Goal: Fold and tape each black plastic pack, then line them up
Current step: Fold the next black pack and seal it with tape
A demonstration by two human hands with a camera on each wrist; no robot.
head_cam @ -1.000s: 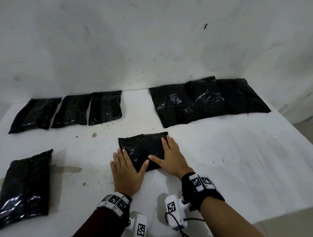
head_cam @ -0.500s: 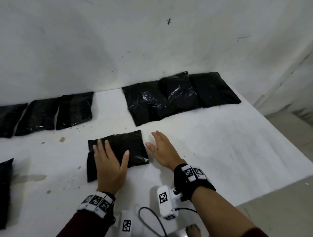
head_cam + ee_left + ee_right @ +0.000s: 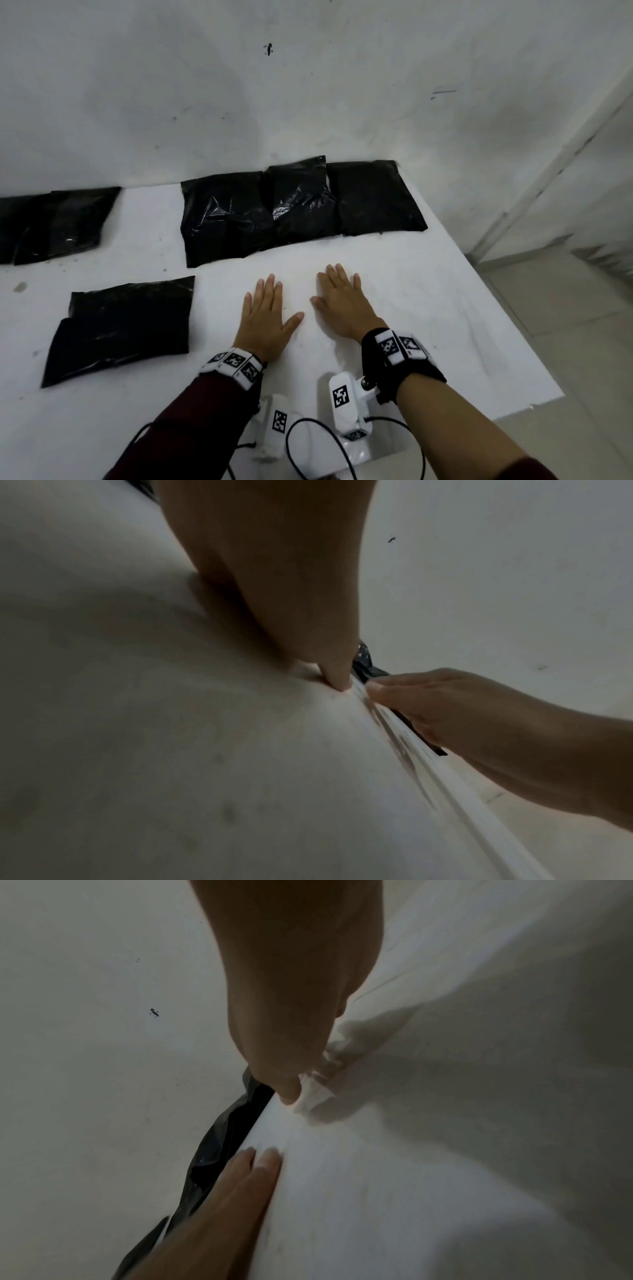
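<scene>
Resting flat on the white table [image 3: 428, 308]: left hand [image 3: 265, 318] and right hand [image 3: 342, 303], side by side, fingers straight and lightly spread, holding nothing.

Folded pack [image 3: 120, 329]: black plastic, lying near the left hand but apart from it, one flap doubled over its near-left corner. No tape can be made out on it.

Unfolded packs [image 3: 294, 209]: three, overlapping in a row against the wall [image 3: 308, 102], beyond both hands. Film glossy and wrinkled; likely thin, soft and slippery, with a limp filling that shifts. Probably light.

Suggested hold: pinch a loose edge or corner to drag one forward, then press with flat palms along the crease, since the film may spring open.

Further packs [image 3: 58, 222]: far left, along the wall, cut by the frame edge.
</scene>
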